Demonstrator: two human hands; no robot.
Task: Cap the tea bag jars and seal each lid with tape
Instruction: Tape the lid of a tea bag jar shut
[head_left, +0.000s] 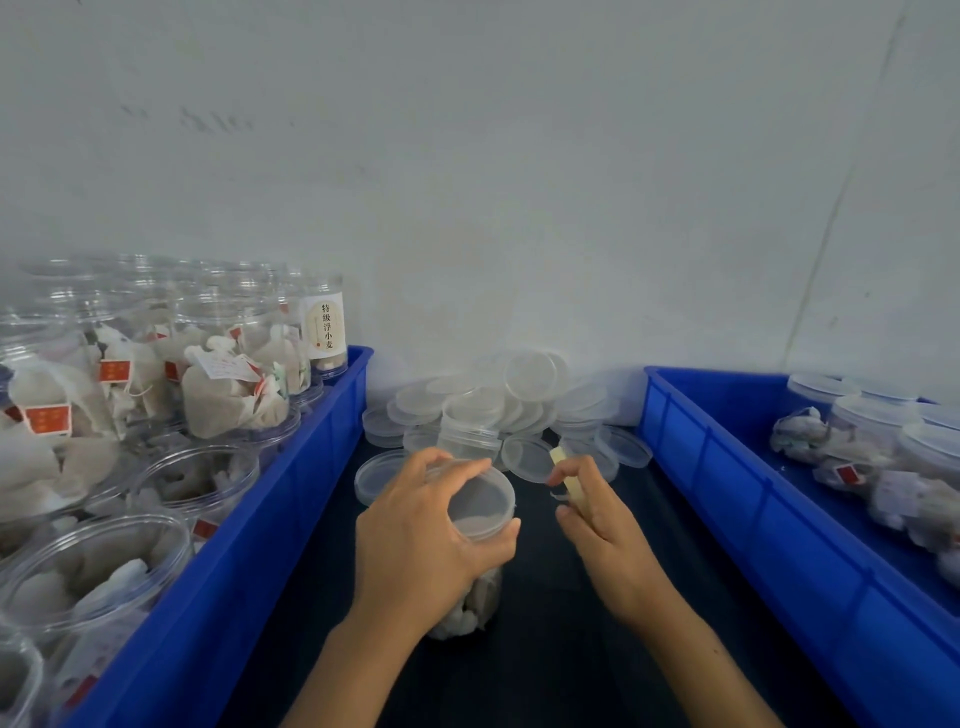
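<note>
– Where was the jar?
– Standing on the dark table, between the two blue bins, with a lid on top. The left hand curled round its lid end.
– And the right hand?
– Just right of the jar, pinching a pale tape strip. Loose lids lay heaped at the far wall. The left bin held open jars of tea bags.

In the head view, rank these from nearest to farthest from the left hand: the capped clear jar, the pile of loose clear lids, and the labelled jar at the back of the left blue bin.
1. Capped clear plastic jar of tea bags: gripped by the left hand, centre.
2. Pile of loose clear plastic lids: just beyond, against the wall.
3. Labelled clear jar: far corner of the left blue plastic bin.
</note>
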